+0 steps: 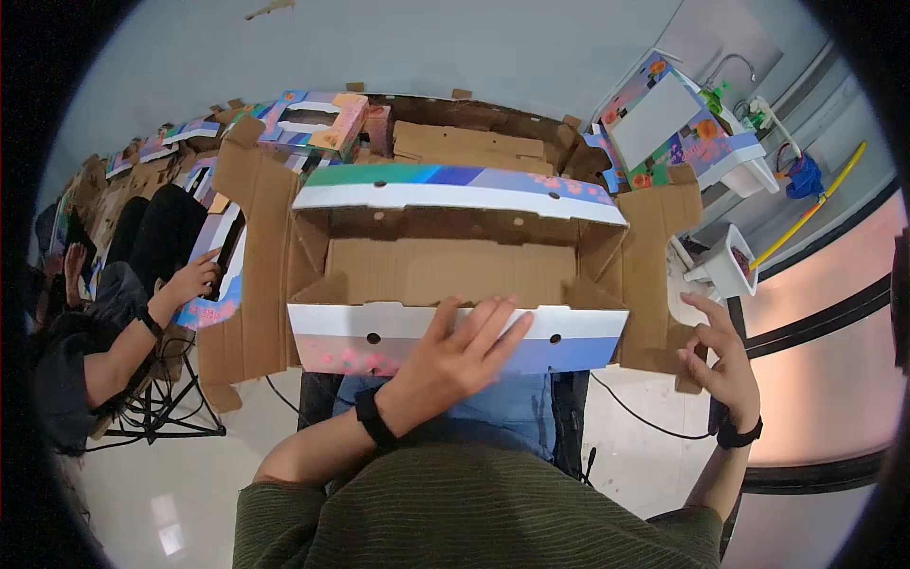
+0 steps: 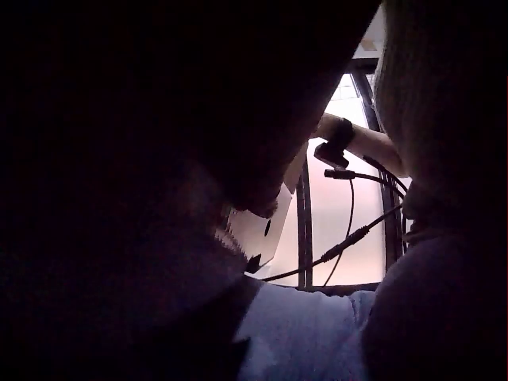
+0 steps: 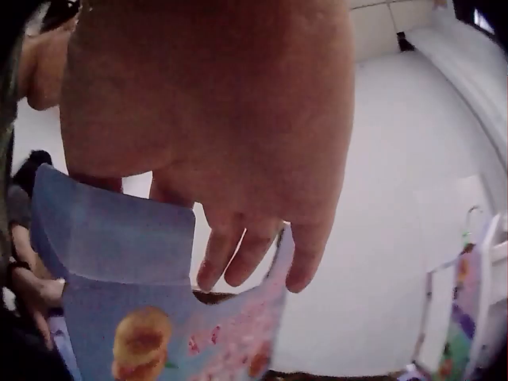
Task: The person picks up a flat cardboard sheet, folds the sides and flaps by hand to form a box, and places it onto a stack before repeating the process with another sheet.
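Note:
An open-topped cardboard box (image 1: 455, 270) lies in front of me, brown inside with printed white, blue and pink long sides. Its brown end flaps (image 1: 654, 247) stick out left and right. My left hand (image 1: 450, 365) rests on the near printed wall, its extended fingers at the upper edge. Beside the right end flap is my right hand (image 1: 725, 356), fingers apart and slightly bent, with nothing gripped. The right wrist view shows that hand's fingers (image 3: 258, 250) over the blue printed flap (image 3: 119, 238) with peach pictures. Most of the left wrist view is dark.
Another person's hand (image 1: 194, 277) touches a printed box at left. More printed boxes (image 1: 313, 121) and brown cardboard line the back. At right stand a sink-like printed box (image 1: 664, 123), a white bin (image 1: 730, 261) and a yellow pole (image 1: 810, 204). A cable (image 1: 645, 417) hangs low at right.

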The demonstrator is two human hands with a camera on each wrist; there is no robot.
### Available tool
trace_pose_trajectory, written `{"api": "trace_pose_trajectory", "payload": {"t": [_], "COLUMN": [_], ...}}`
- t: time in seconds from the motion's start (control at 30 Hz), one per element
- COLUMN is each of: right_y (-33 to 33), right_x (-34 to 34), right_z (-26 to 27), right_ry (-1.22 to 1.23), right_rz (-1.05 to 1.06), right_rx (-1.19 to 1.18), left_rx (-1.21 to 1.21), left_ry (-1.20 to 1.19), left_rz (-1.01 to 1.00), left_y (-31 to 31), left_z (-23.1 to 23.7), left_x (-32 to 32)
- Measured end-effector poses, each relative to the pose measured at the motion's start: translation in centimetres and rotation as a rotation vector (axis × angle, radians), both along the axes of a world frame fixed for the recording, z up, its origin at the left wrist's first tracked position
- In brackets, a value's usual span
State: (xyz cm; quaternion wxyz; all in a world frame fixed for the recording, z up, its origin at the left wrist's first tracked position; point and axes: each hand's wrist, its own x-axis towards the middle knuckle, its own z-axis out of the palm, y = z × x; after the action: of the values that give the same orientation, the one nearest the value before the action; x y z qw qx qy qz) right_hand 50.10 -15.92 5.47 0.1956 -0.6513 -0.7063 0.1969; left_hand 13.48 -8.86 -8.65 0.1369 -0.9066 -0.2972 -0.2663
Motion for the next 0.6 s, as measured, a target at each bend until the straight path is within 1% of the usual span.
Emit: {"api": "trace_pose_trajectory", "payload": {"t": [0.1,0.13,0.17,0.23,0.27,0.3,0.4,0.53,0.6], "right_y": [0.9,1.2,1.2,1.4,1.5,1.8,2.4,2.9,2.8], "right_x": [3.1,3.3,3.3,1.1,-0.3,-0.7,-2.0,-0.5,0.4], "right_z": [-1.4,-2.0,-2.4,-2.9,-2.5,-2.9,-3.7,-6.5,-7.5], "right_ry": [-0.420,-0.465,-0.609,-0.896,-0.978,-0.992,-1.018,-0.949,-0.832], "right_rz": [0.016,-0.047,-0.108,-0.231,-0.253,-0.237,-0.170,-0.064,-0.047], "right_rx": [0.210,0.252,0.282,0.343,0.333,0.356,0.393,0.463,0.471], "left_rx": [0.235,0.277,0.318,0.366,0.369,0.370,0.175,0.098,0.087], "left_ry": [-0.088,-0.100,-0.110,-0.149,-0.172,-0.193,0.009,0.043,0.030], "left_rz": [-0.017,-0.015,-0.013,-0.005,-0.003,-0.002,-0.035,-0.033,-0.008], "left_y": [1.3,1.8,2.3,2.3,1.7,1.0,-1.4,-4.5,-6.3], "left_z": [0.3,0.5,0.8,1.0,1.2,1.4,1.7,0.6,0.3], "left_x": [1.4,1.9,2.3,2.4,2.3,2.2,-0.3,-4.8,-6.4]}}
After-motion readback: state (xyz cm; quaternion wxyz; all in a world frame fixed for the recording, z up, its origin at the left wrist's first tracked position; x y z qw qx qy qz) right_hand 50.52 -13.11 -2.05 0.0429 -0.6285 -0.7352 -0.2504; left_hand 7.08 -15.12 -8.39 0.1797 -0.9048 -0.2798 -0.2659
